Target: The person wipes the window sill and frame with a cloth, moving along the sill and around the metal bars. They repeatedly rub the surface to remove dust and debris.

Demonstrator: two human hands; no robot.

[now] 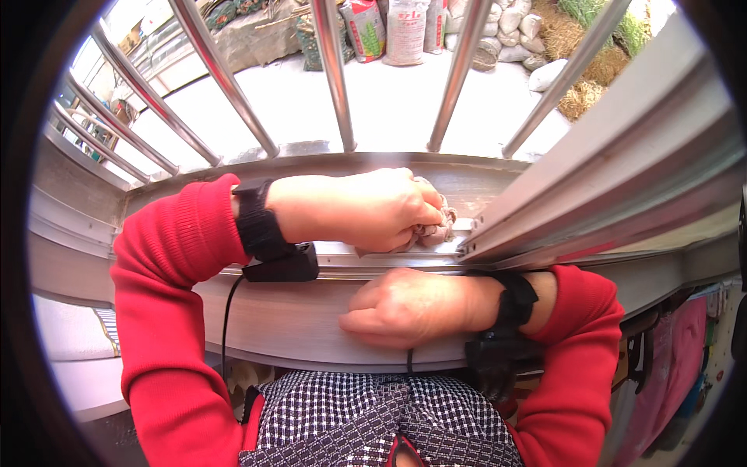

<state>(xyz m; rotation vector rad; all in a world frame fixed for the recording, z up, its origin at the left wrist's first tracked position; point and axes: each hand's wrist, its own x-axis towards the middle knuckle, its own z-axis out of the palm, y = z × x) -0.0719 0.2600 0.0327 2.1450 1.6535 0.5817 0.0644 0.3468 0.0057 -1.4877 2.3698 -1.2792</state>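
Observation:
My left hand (382, 210) is closed around a crumpled, greyish-pink cloth (435, 229), pressed over the metal window track (344, 260) near the edge of the sliding window frame (583, 175). Nearer to me, my right hand (402, 309) rests on the inner windowsill (280, 315), its fingers curled and pointing left. Its palm is hidden, so whether it holds anything does not show. Both wrists wear black straps with small black devices.
Upright metal bars (332, 76) stand beyond the outer ledge. Outside lie filled sacks (405, 32) and straw bales (604, 67). A black cable (226, 327) hangs over the sill at left. Pink cloth (671, 362) hangs at the lower right.

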